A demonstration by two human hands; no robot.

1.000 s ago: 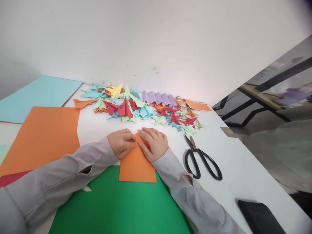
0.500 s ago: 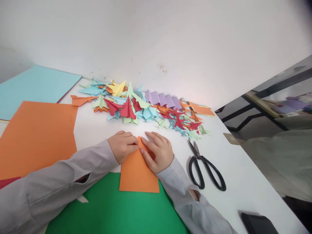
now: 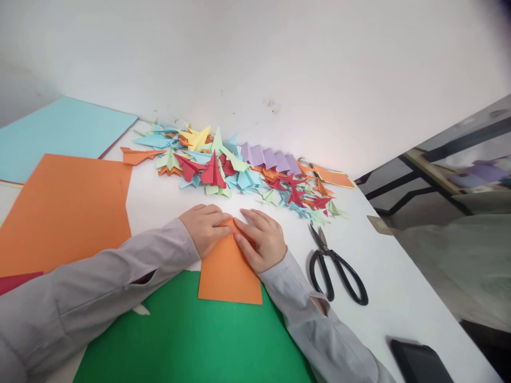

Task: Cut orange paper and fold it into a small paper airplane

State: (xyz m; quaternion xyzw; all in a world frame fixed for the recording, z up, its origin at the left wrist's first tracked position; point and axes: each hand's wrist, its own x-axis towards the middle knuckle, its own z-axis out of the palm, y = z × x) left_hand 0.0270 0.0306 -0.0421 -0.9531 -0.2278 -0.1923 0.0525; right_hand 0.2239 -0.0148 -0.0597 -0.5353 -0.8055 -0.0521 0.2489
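Note:
A small orange sheet of paper (image 3: 230,276) lies in front of me, its top end coming to a point. My left hand (image 3: 205,227) closes on the left side of that point, thumb and fingers pressed together at the fold. On the opposite side, my right hand (image 3: 264,239) holds the paper's right edge, with thumb and index finger close to the tip and the other fingers bent. The sheet's lower part overlaps a large green sheet (image 3: 183,330). My fingers hide some of the folded edges.
Behind my hands lies a heap of small folded paper planes (image 3: 213,173), beside a pleated purple strip (image 3: 271,158). Black-handled scissors (image 3: 325,250) lie open at right, near a dark flat object (image 3: 419,361). Large orange (image 3: 75,213) and light blue sheets (image 3: 67,133) are at left.
The camera view has shifted slightly, so everything sits a little higher. Both hands stay at the paper's tip, and the left thumb has slid a little toward the middle.

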